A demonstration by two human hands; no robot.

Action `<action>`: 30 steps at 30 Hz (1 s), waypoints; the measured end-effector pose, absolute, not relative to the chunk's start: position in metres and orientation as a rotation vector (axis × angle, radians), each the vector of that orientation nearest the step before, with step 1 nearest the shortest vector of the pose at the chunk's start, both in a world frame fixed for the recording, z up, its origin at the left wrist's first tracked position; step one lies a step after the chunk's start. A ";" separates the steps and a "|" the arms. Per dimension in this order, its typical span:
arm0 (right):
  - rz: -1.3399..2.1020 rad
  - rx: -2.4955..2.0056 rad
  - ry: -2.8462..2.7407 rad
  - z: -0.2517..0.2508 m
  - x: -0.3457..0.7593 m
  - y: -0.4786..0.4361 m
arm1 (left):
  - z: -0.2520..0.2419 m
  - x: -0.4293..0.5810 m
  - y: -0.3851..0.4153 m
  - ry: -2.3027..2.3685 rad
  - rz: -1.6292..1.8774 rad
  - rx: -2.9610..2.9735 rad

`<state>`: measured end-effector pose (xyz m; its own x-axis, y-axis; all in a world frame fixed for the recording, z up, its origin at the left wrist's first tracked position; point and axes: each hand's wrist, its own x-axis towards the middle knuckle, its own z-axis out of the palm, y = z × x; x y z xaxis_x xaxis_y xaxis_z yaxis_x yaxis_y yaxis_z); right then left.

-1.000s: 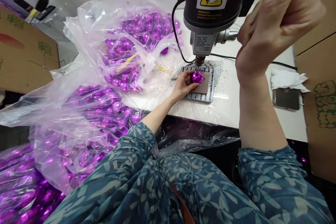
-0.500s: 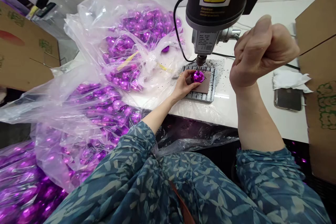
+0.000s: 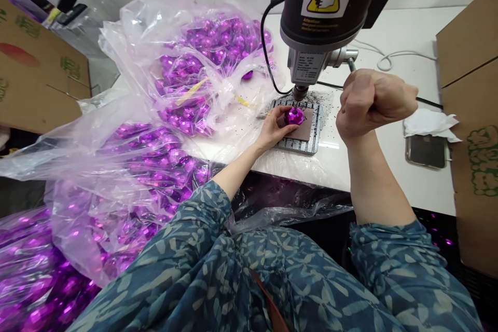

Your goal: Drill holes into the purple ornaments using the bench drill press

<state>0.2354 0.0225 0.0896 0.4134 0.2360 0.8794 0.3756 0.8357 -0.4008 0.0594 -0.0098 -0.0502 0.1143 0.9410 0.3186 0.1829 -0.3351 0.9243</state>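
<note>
My left hand (image 3: 274, 128) grips a shiny purple faceted ball (image 3: 294, 116) between thumb and fingers. The ball rests on a brown pad (image 3: 302, 132) lying on the slotted metal base (image 3: 314, 141) of a drill press (image 3: 322, 15). Straight above the ball is the drill chuck (image 3: 300, 92); whether the bit touches the ball I cannot tell. My right hand (image 3: 369, 101) is closed in a fist around the drill press lever (image 3: 352, 62), whose grip end is hidden in the fingers. Dark shavings are scattered over the base.
Clear plastic bags (image 3: 136, 52) full of purple balls (image 3: 221, 36) spread over the table's left side and below it. Cardboard boxes (image 3: 35, 72) flank both sides. A phone (image 3: 426, 151) lies by a white tissue (image 3: 430, 123) at right. A black cable (image 3: 263, 46) hangs beside the drill.
My right hand has come down and slightly left with the lever. My left hand still holds the ball on the pad. The view has shifted slightly.
</note>
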 end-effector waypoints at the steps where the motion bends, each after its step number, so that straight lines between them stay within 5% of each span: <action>1: -0.098 -0.602 -1.166 0.088 0.236 0.023 | -0.049 0.060 -0.010 1.115 1.288 1.643; 7: -0.048 -0.529 -1.225 0.090 0.234 0.011 | -0.046 0.060 -0.013 1.158 1.283 1.651; 17: 0.302 -0.490 -1.025 0.203 0.216 0.050 | -0.024 0.061 -0.035 1.331 1.325 1.689; 26: 0.461 -0.419 -0.972 0.199 0.222 0.060 | 0.061 0.013 -0.130 0.976 0.202 2.082; 30: 0.468 -0.413 -0.983 0.201 0.221 0.051 | 0.065 -0.006 -0.092 1.053 0.527 1.873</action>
